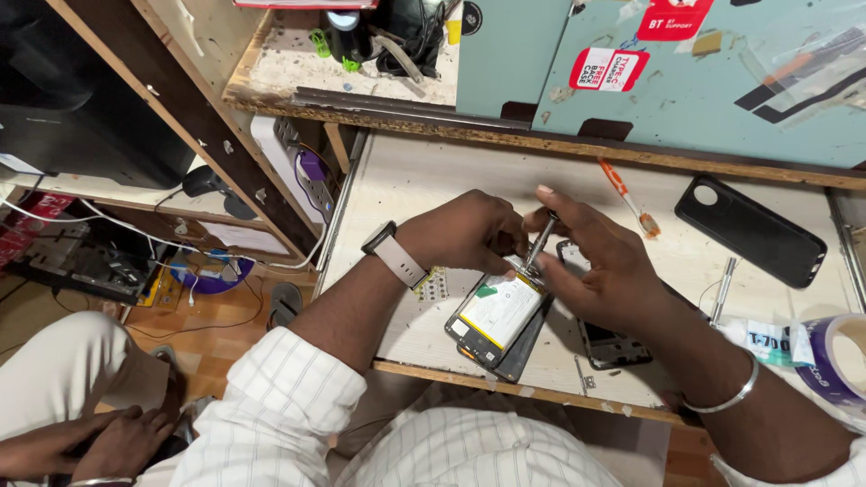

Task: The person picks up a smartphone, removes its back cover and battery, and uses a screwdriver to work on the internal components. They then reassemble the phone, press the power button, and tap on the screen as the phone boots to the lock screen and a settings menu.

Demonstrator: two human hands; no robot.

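A person's right hand (600,261) pinches a screwdriver (539,242) upright over an opened phone (501,316) near the worktop (424,171) front edge, left hand (469,230) bracing it; steady, vertical pressure seems key.

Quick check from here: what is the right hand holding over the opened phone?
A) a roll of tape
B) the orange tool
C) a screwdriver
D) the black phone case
C: the right hand grips a slim metal screwdriver with its tip down on the opened phone; the tape, black case and orange tool lie untouched on the bench.
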